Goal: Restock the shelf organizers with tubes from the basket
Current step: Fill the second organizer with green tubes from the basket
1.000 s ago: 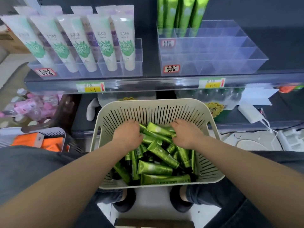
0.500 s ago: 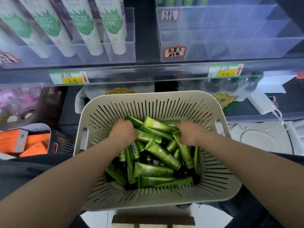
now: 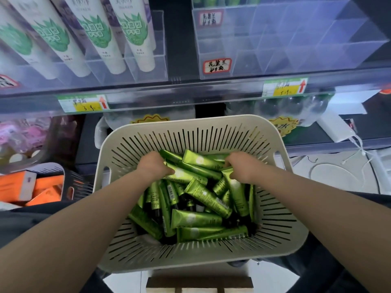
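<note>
Both hands are down in the slotted cream basket (image 3: 211, 123), apart from each other at the far end of the heap of green tubes (image 3: 196, 220) — the left hand (image 3: 153, 166) curled round the tubes beneath it, the right hand (image 3: 241, 168) gripping the crimped end of one by its palm. On the shelf (image 3: 190, 89) above the right hand stands the clear divided organizer (image 3: 296, 43); above the left hand, white aloe-print tubes (image 3: 135, 34) lean in a clear holder (image 3: 148, 66).
</note>
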A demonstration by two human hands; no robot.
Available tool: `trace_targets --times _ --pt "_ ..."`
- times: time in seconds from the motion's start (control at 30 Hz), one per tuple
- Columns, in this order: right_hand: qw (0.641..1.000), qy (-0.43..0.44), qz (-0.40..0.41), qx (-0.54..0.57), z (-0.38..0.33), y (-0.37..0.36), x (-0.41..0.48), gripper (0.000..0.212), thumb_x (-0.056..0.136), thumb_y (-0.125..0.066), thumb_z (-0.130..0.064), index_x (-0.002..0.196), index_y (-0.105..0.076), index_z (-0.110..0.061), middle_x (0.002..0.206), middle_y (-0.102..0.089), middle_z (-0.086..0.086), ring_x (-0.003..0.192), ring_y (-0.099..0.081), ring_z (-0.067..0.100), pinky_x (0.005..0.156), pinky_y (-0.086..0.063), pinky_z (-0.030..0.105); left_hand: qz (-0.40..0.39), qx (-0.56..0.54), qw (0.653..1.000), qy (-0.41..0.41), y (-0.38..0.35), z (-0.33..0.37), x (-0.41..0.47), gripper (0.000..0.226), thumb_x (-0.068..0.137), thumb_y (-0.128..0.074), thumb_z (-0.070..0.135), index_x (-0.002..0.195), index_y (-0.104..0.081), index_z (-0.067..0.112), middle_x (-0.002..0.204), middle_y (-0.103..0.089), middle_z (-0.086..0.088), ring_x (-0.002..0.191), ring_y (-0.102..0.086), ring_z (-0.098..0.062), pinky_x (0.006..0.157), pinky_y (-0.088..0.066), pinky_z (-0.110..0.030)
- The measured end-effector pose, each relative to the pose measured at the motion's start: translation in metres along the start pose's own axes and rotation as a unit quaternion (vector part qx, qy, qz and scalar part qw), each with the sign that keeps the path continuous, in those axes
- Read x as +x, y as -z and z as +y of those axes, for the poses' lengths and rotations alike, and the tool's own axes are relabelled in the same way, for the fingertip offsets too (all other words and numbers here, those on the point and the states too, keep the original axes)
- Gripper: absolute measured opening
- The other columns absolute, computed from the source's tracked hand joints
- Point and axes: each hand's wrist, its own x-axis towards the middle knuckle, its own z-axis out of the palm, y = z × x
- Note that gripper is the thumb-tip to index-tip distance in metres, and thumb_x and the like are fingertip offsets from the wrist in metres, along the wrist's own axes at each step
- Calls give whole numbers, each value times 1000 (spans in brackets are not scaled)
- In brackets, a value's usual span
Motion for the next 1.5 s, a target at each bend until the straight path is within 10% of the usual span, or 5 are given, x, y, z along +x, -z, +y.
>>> trace_targets --times 0.7,1.5 --pt "983 23 144 115 -4 65 -80 21 78 -72 -9 99 -73 -8 104 -71 5 97 -63 17 87 -48 26 132 -56 976 -163 61 45 -82 14 74 -77 19 79 -65 17 81 -60 4 81 -58 -16 70 -39 -23" --pt "908 44 328 258 25 205 -182 10 72 -78 -8 78 -72 -12 62 -59 -11 54 -51 -2 42 -34 1 245 -35 910 -331 192 175 -168 9 79 -74 15 88 -71 14 80 -63 4 80 -61 -15 74 -45 -22"
